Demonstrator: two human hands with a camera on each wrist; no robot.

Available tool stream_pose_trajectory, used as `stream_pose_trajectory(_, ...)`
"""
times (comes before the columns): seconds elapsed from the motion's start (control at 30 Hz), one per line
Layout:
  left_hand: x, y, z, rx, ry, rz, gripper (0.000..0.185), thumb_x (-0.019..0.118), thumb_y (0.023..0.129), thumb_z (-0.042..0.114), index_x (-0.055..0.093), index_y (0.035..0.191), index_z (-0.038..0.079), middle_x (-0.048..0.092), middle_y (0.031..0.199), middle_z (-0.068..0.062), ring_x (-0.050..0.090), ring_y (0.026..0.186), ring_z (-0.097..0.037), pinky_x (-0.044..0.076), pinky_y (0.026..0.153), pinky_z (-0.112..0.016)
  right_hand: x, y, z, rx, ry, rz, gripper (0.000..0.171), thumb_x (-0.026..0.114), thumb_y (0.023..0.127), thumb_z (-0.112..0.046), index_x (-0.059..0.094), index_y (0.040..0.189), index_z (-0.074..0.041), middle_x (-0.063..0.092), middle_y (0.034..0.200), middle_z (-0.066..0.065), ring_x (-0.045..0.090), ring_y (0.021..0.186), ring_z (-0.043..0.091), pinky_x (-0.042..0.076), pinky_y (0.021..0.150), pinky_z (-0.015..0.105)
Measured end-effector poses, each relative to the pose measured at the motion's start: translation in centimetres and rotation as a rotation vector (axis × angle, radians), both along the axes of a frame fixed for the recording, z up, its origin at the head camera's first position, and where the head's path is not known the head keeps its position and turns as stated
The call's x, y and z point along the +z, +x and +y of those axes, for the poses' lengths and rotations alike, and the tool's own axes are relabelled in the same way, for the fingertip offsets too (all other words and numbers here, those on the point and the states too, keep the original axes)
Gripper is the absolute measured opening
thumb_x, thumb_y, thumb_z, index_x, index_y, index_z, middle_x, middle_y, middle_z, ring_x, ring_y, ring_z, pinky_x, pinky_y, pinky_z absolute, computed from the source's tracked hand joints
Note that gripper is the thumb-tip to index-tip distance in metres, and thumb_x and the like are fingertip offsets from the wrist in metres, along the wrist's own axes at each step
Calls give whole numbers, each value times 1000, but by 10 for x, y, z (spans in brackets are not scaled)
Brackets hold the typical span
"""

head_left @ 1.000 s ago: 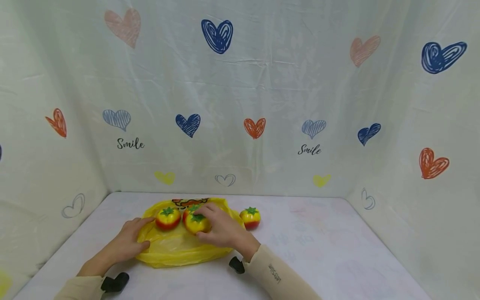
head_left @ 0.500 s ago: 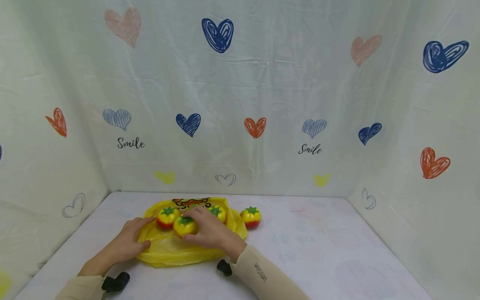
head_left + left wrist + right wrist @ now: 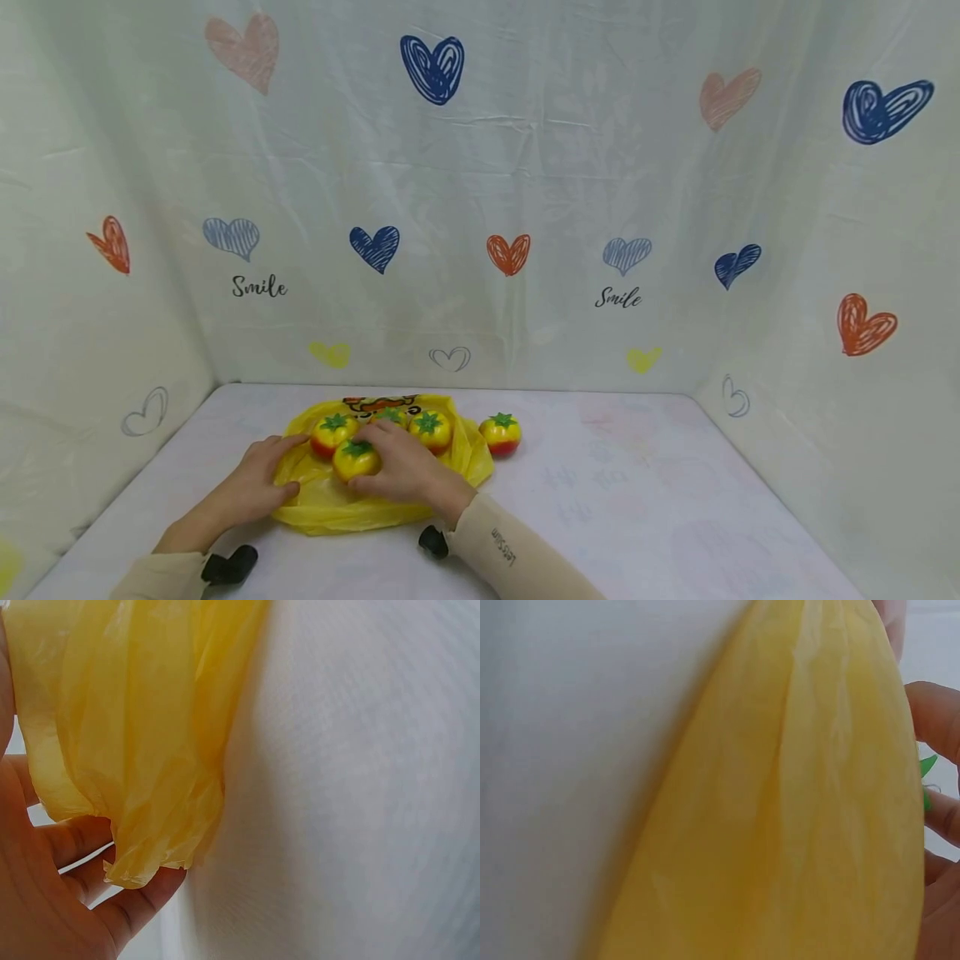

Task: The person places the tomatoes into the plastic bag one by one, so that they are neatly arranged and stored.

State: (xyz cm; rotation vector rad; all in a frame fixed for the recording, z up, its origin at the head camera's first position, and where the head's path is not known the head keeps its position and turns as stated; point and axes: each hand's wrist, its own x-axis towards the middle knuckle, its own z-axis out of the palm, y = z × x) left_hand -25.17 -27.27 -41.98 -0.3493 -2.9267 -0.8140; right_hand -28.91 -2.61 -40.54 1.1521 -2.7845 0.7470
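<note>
A yellow plastic bag (image 3: 337,518) lies spread on the table, its mouth opened wide. My left hand (image 3: 251,483) holds the bag's left end, its thumb and fingers apart; in the left wrist view the fingers (image 3: 142,904) bend behind the plastic. My right hand (image 3: 397,467) grips a red-and-yellow toy tomato (image 3: 351,463) with a green leafy top, over the middle of the bag. Around it in the bag sit more of the same: one toy tomato (image 3: 327,438) at left, one at right (image 3: 435,433), and one behind, partly hidden by my right hand.
Another toy tomato (image 3: 501,437) stands on the white table (image 3: 637,500), just right of the bag. A pale curtain (image 3: 555,192) printed with hearts encloses the back and sides. Black wrist-camera mounts (image 3: 231,567) sit under my cuffs.
My right hand has moved left and toward me with the toy tomato, uncovering the one at the bag's right. My left hand has stayed at the bag's left end.
</note>
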Motion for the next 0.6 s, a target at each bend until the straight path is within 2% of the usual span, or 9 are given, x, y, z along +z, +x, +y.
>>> stream_pose_trajectory(0.2,0,0,0,9,10,-36,66,71,75,15,46,134,-2,48,125,-25,40,112,-42,35,93,-65,-2,0,-4,-14,40,2,53,67,84,-48,51,131,-30,47,127,-11,50,108,4,43,97,25)
stream_pose_trajectory(0.6,1,0,0,9,12,-47,68,71,75,15,45,135,-2,47,126,-24,39,114,-44,33,94,-67,-3,1,-6,-19,79,-14,52,68,84,-48,52,130,-30,47,132,-10,50,111,4,43,97,25)
